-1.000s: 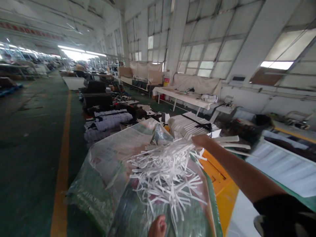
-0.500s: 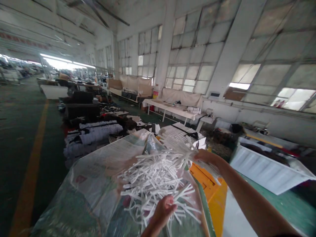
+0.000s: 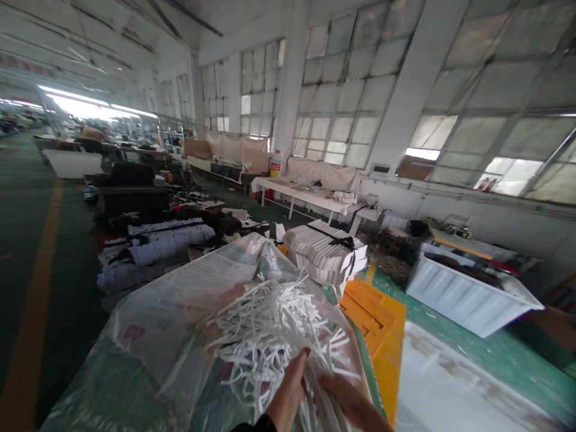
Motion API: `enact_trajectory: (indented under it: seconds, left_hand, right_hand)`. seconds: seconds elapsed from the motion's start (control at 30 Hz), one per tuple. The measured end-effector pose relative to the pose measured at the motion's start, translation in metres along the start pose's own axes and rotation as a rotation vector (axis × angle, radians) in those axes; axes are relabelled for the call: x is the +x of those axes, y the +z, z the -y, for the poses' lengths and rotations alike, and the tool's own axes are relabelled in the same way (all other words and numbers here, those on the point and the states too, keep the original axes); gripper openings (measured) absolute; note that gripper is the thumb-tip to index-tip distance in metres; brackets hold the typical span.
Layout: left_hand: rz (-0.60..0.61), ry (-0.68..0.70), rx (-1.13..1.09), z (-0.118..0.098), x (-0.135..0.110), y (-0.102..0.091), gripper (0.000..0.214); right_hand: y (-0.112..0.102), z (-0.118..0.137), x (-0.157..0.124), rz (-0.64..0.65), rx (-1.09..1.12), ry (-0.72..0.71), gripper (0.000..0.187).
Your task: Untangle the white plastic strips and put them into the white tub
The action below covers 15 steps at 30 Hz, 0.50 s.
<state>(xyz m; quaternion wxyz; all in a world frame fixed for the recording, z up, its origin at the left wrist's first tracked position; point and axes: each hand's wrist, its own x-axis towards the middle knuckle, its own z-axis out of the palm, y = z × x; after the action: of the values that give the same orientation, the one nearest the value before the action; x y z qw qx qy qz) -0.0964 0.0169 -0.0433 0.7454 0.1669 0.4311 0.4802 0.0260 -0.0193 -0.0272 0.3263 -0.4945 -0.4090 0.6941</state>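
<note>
A bundle of long, thin white strips [image 3: 310,354] lies between my two hands, its far ends fanned over a loose pile of similar strips [image 3: 252,324]. On its left side, my left hand [image 3: 291,381] is closed around the bundle with the thumb on top. My right hand [image 3: 344,393], slightly blurred, is closed on the bundle's right side near the bottom of the view. Under the pile is a clear plastic sheet [image 3: 171,318] spread over a printed surface. What the strips are made of I cannot tell.
Beyond the pile stands a strapped stack of white pieces [image 3: 321,252]. An orange-yellow panel [image 3: 371,315] is on the right, with a white bin [image 3: 468,294] farther off. Bundled white goods [image 3: 166,243] lie to the left, and a long table [image 3: 301,195] stands by the windows.
My right hand has come back toward me from the far right, bringing the bundle beside my left hand. My left hand has closed on it. The camera view has shifted slightly right.
</note>
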Motion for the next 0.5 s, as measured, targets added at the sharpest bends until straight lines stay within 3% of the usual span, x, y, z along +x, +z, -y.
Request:
enact_trajectory:
  seconds: [0.1, 0.27, 0.5]
  left_hand:
    - [-0.137, 0.095, 0.079, 0.022, 0.000, -0.018, 0.030]
    - [-0.145, 0.238, 0.370, 0.032, -0.004, -0.027, 0.036]
    - [-0.053, 0.036, 0.020, 0.026, -0.019, -0.020, 0.059]
  right_hand:
    - [0.008, -0.031, -0.002, -0.031, 0.086, -0.049, 0.051]
    - [0.011, -0.026, 0.007, -0.141, 0.184, -0.090, 0.050]
    - [0.012, -0.020, 0.038, -0.460, 0.207, -0.241, 0.051]
